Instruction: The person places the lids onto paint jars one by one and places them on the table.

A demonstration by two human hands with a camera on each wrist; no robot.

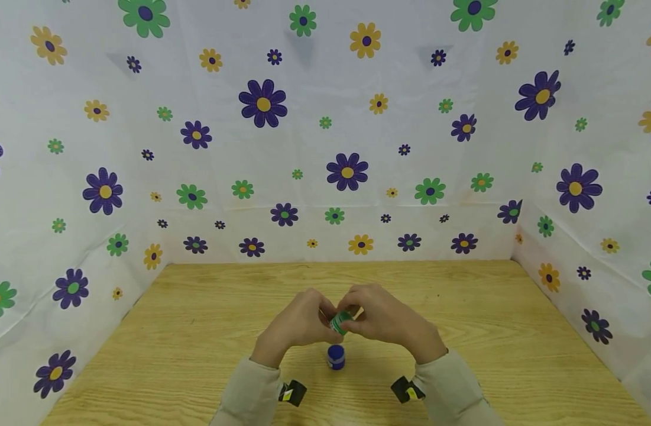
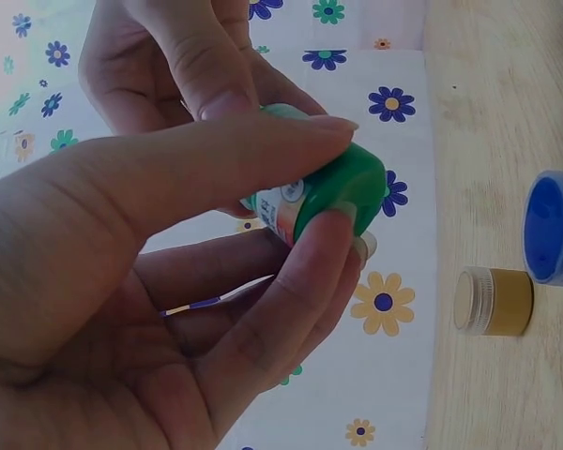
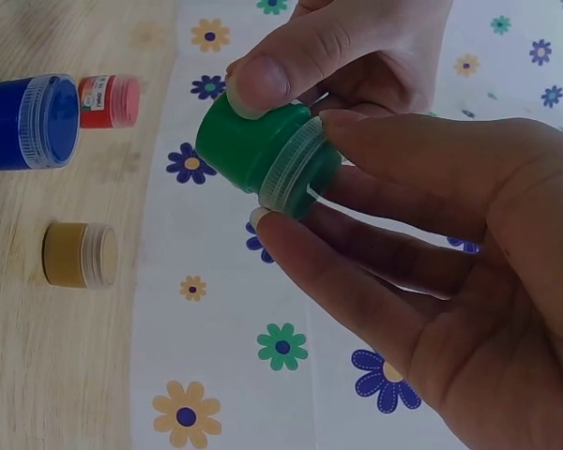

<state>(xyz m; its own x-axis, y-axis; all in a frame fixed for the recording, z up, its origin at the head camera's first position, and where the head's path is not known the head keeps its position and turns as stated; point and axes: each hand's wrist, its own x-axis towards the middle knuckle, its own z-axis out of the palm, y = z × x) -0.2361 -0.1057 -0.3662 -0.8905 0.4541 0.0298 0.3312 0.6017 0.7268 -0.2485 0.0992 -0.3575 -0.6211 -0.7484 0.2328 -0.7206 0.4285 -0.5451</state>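
A small green paint jar (image 1: 341,322) is held tilted in the air between both hands, over the wooden table. My left hand (image 1: 298,319) grips its green body between thumb and fingers. At the jar's other end, the thumb and fingers of my right hand (image 1: 384,313) pinch the clear ribbed lid (image 3: 294,167), which sits on the jar. Below the hands, closer to me, a blue paint jar (image 1: 336,357) stands on the table. Both wrist views also show an ochre jar (image 2: 497,302), and the right wrist view a red jar (image 3: 108,101); the hands hide these two in the head view.
The pale wood-grain table (image 1: 197,355) is bounded by white cloth walls (image 1: 314,148) with printed flowers, at the back and both sides. Dark wrist-worn devices (image 1: 292,393) show beneath both light sleeves.
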